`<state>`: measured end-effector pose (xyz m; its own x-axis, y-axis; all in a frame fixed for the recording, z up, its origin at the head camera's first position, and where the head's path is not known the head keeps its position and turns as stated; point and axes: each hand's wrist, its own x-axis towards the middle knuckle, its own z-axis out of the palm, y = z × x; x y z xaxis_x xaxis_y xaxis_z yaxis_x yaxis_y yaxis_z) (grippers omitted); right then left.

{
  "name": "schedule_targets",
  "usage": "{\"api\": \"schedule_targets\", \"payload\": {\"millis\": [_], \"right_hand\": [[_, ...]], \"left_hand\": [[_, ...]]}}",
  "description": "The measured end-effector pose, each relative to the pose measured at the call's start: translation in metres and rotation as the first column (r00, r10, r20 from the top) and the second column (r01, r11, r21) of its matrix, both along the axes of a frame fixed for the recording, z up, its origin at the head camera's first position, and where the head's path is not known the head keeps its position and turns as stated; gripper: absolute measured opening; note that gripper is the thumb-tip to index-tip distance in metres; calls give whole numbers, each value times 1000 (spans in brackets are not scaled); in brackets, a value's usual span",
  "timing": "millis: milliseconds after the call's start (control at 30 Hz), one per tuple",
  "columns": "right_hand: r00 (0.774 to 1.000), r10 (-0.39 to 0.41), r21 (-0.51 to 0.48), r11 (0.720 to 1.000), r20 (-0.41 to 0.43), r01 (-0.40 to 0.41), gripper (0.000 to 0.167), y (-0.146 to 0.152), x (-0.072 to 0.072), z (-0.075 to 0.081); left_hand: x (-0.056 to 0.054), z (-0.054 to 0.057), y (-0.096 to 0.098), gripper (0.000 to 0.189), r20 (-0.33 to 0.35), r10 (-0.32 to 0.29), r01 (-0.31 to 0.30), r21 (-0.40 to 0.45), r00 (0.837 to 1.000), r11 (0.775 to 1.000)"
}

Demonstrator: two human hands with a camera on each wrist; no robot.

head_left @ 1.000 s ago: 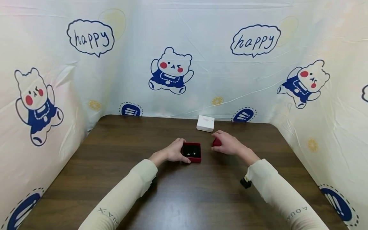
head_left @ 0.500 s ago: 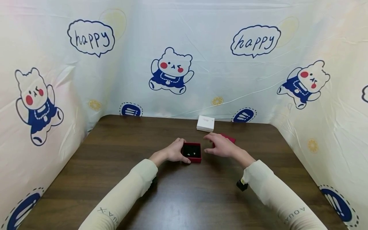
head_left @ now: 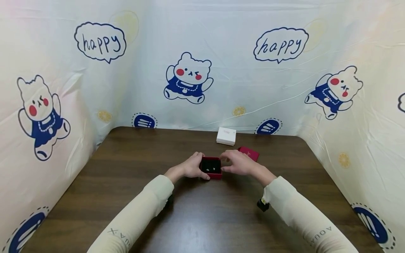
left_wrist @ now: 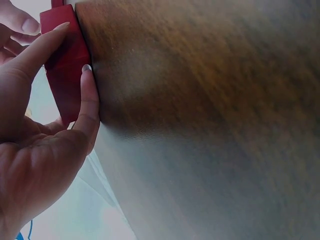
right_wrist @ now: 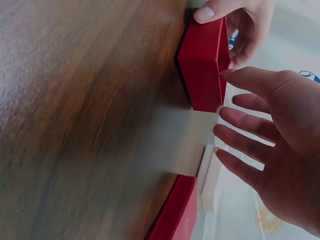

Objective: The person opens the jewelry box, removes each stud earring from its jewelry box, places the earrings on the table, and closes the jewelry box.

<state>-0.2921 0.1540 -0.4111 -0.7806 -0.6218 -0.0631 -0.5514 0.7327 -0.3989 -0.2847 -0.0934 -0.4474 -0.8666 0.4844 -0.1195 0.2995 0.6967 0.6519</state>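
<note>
A small red jewelry box point(head_left: 216, 175) stands uncovered on the wooden table, lined in black. Two tiny silvery star-shaped earrings point(head_left: 213, 169) sit on that lining. My left hand point(head_left: 191, 166) grips the box by its left side, thumb at the near wall and fingers at the far one. At the box's right edge is my right hand point(head_left: 240, 163), its thumb and fingers extended with nothing held. In the right wrist view, the thumb tip of the right hand point(right_wrist: 280, 120) is right at the box's rim. The red lid point(head_left: 252, 154) lies behind the right hand, partly hidden by it.
A white square box point(head_left: 226, 136) stands near the back edge of the dark table point(head_left: 152, 147). Beyond that edge hangs a printed curtain point(head_left: 234, 80), which also encloses both sides.
My right hand has let go of the red lid, leaving it on the table, and moved left to the box's right edge. The left hand stays on the box.
</note>
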Motion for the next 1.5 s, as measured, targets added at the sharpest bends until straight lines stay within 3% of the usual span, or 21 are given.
{"api": "schedule_targets", "payload": {"millis": [367, 900, 1267, 1500], "right_hand": [[997, 47, 34, 998, -66, -45, 32, -15, -2, -3], [994, 104, 86, 991, -45, -100, 28, -31, -6, -8], [996, 86, 108, 990, 6, -86, 23, -33, -12, -9], [995, 95, 142, 985, -3, -94, 23, -36, -11, -7]], "left_hand": [[0, 2, -1, 78, 4, -6, 6, 14, 1000, 1000], [0, 1, -1, 77, -22, -11, 11, -8, 1000, 1000], [1, 2, 1, 78, -27, -13, 13, 2, 1000, 1000], [2, 3, 1, 77, -24, -9, 8, -7, 1000, 1000]]}}
